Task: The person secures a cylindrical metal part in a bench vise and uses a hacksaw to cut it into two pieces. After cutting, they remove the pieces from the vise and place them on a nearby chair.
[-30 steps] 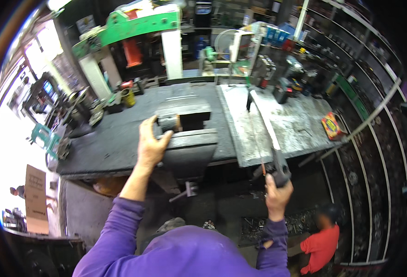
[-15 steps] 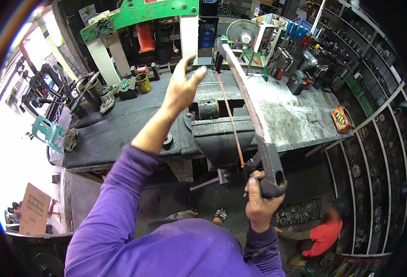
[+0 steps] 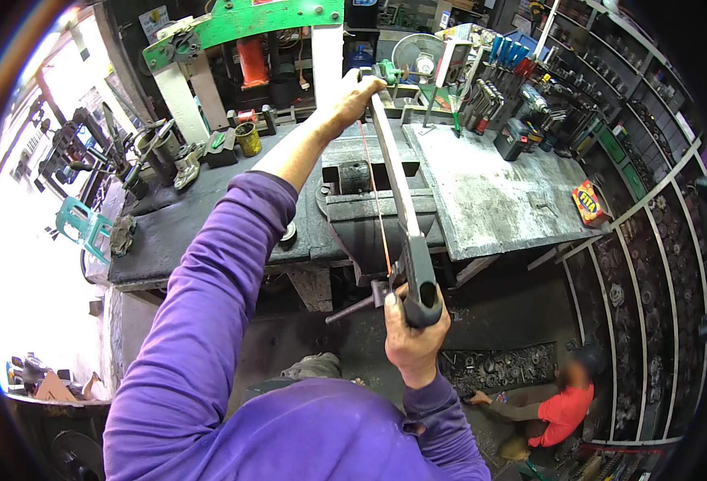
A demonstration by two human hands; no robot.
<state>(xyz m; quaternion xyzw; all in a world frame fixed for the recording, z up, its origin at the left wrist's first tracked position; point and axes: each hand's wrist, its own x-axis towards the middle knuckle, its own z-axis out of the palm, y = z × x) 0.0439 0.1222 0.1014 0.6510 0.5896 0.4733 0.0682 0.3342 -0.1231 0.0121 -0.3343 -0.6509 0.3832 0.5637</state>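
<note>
A hacksaw (image 3: 395,178) with a grey frame and a thin orange blade (image 3: 376,200) stretches away from me over the bench vise (image 3: 377,210). My right hand (image 3: 417,341) is wrapped round its black handle at the near end. At the far end, my left hand (image 3: 355,98) grips the front of the frame. Between the vise jaws sits a dark, short cylinder (image 3: 354,177). The blade passes just right of it; whether they touch I cannot tell. The vise's bar handle (image 3: 352,309) sticks out below the bench edge.
The dark workbench (image 3: 201,224) carries a yellow can (image 3: 247,139) at left and a pale metal plate (image 3: 489,192) at right. Wrenches, screwdrivers and a red-yellow box (image 3: 590,202) stand there. A green press frame (image 3: 249,20) rises behind. A person in red (image 3: 566,413) crouches at lower right.
My left hand, free and raised before, has closed on the saw's far end. The hacksaw has swung left and come down over the vise, carried by my right hand.
</note>
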